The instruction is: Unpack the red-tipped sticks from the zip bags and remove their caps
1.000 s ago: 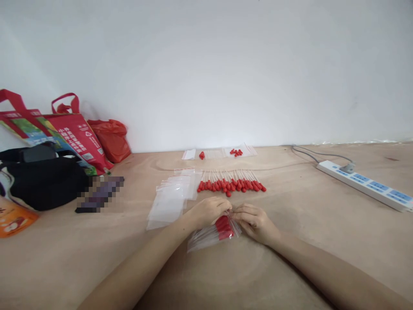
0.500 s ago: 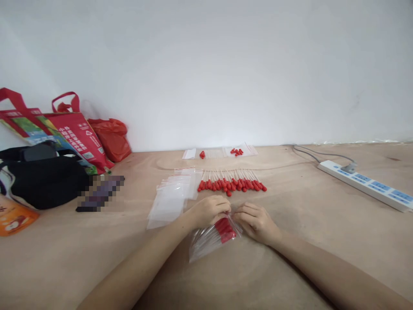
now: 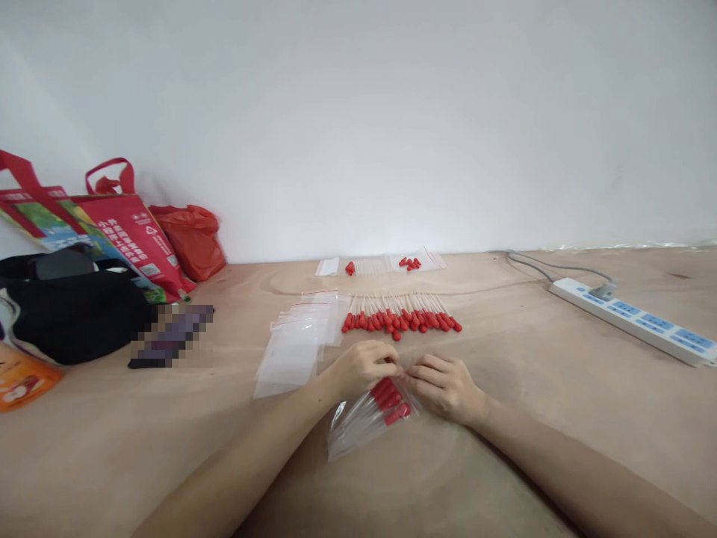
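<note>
A clear zip bag with several red-tipped sticks inside lies tilted on the table before me. My left hand pinches the bag's upper edge, fingers closed. Right beside it, my right hand grips the same edge near its corner, thumb and fingers together. The fingertips of both hands almost meet and cover part of the bag's opening. Just beyond my hands, a row of loose red-tipped sticks lies with the red ends toward me. Left of that row are several flat zip bags, overlapping.
Near the wall lie a small packet, more red-tipped sticks and a bag with red pieces. A power strip with a plugged cord is at right. At left stand red shopping bags, a black bag and a blurred dark object.
My fingertips have shifted slightly along the bag's edge and drawn closer together. The sticks inside the bag have spread a little. The view has moved slightly.
</note>
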A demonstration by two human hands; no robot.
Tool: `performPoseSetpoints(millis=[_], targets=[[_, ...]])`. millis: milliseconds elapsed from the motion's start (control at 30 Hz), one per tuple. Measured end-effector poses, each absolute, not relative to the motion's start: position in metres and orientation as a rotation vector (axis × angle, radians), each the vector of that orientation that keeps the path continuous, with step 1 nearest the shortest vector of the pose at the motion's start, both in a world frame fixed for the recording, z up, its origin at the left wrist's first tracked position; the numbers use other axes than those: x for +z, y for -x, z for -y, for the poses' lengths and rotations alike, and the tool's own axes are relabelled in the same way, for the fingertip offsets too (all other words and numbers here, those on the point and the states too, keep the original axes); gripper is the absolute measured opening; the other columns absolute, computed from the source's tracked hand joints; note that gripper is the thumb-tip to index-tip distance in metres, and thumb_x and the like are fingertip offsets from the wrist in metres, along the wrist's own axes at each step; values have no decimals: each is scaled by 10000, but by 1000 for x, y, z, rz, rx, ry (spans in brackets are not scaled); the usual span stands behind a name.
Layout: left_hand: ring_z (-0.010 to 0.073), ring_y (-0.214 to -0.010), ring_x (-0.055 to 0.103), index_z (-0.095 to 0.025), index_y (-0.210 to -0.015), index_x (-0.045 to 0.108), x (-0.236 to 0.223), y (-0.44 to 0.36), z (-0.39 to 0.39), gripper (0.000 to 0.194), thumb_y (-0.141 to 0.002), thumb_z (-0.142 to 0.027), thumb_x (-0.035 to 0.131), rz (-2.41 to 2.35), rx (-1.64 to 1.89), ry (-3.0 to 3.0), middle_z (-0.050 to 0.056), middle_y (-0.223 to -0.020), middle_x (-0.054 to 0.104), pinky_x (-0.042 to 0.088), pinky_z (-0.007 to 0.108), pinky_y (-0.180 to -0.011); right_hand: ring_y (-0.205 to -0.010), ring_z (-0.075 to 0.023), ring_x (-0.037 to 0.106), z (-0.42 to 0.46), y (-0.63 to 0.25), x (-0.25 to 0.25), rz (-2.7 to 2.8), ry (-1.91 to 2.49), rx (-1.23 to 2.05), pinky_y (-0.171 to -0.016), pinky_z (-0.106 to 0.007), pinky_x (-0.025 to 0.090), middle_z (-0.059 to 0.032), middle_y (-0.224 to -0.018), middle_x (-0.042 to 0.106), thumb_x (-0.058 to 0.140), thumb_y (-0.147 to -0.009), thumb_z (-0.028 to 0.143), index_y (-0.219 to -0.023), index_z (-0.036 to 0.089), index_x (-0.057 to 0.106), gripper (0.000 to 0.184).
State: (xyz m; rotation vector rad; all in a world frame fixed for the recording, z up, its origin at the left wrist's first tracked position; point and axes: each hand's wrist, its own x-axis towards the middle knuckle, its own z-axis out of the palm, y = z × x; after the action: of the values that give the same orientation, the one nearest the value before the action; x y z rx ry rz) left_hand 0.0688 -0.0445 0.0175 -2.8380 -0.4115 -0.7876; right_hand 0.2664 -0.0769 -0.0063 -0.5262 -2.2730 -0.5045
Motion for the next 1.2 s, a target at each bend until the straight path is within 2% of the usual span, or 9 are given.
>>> performPoseSetpoints(millis=[133,300,533,633,733,833,900,1000,1200], targets=[[115,-734,531,-168,-689,550,21,-70,44,302,-885,-114,327,279,-659,2830,10,-845,643,391,239,-670,-611,-102,471,77,-264,-4,2311,488,-579,-521,-263,287,-16,-671,616,378,-861,120,-695,157,587,270],[114,-734,542,-174,-659,525,26,-66,41,330,-895,-122,302,220,-586,2829,-1,-828,656,378,248,-651,-622,-109,462,74,-268,-5,2366,456,-601,-537,-268,275,-14,-653,597,333,-874,114,-741,151,588,290],[139,-887,560,-191,-849,584,29,-56,39,273,-874,-126,320,485,-693,2944,22,-1000,641,426,274,-784,-681,-132,465,71,-277,-2,2398,550,-477,-576,-269,303,-34,-696,593,387,-822,126,-715,163,580,224],[171,-1039,515,-185,-1036,538,29,-56,57,229,-874,-250,391,730,-701,3048,76,-1171,539,421,305,-876,-714,-153,469,72,-276,-1,2454,602,-296,-613,-288,329,-53,-711,577,416,-780,150,-667,165,572,193],[220,-1120,457,-180,-1214,405,23,-51,84,452,-824,-396,475,1031,-726,3102,108,-1223,485,389,375,-942,-759,-166,485,73,-278,1,2476,658,47,-671,-315,358,-55,-759,580,432,-730,133,-730,169,596,168],[265,-1182,392,-199,-1310,266,11,-41,106,646,-771,-444,525,1157,-715,3135,118,-1282,429,356,439,-970,-773,-157,506,72,-278,3,2441,652,435,-717,-322,386,-49,-799,599,418,-742,119,-800,176,617,215],[267,-1207,363,-212,-1335,206,3,-36,115,674,-770,-385,529,1216,-725,3134,112,-1323,387,333,453,-989,-757,-147,520,71,-276,2,2384,686,590,-721,-308,405,-47,-784,608,421,-775,129,-784,175,625,209],[239,-1204,373,-221,-1327,208,-3,-33,115,624,-777,-279,497,1274,-756,3155,97,-1325,389,340,428,-995,-745,-143,532,70,-272,-1,2280,811,679,-695,-279,423,-43,-766,607,473,-778,153,-805,177,641,172],[224,-1154,436,-216,-1294,260,-2,-40,96,577,-773,-259,501,1260,-753,3251,97,-1280,439,379,400,-966,-626,-112,489,70,-268,-6,2166,932,967,-604,-239,401,-3,-679,561,520,-795,306,-921,168,636,219]])
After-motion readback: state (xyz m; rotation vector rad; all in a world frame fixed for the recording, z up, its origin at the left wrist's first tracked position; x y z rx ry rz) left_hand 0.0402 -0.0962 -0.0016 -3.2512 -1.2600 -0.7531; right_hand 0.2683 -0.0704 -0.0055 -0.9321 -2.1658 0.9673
